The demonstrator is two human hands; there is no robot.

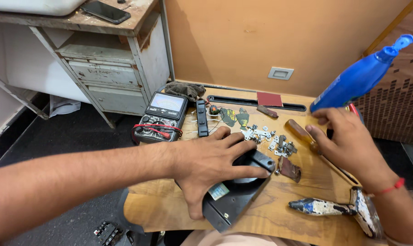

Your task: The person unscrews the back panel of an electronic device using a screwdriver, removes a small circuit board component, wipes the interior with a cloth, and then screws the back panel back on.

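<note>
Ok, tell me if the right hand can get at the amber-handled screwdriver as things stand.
Probably yes. The right hand holds the blue spray bottle, but its fingertips hover right beside the screwdriver, which lies bare on the wooden board. Nothing covers it; the bottle would likely have to go down first.

wall (243,41): orange, w/ switch plate (280,73) | floor (74,136): dark | cabinet (110,68): worn white metal, drawers

Glossy blue plastic bottle (359,77), matt black plastic casing (236,193), smooth varnished wooden table (279,218), paint-flecked metal tool (336,207)
</note>
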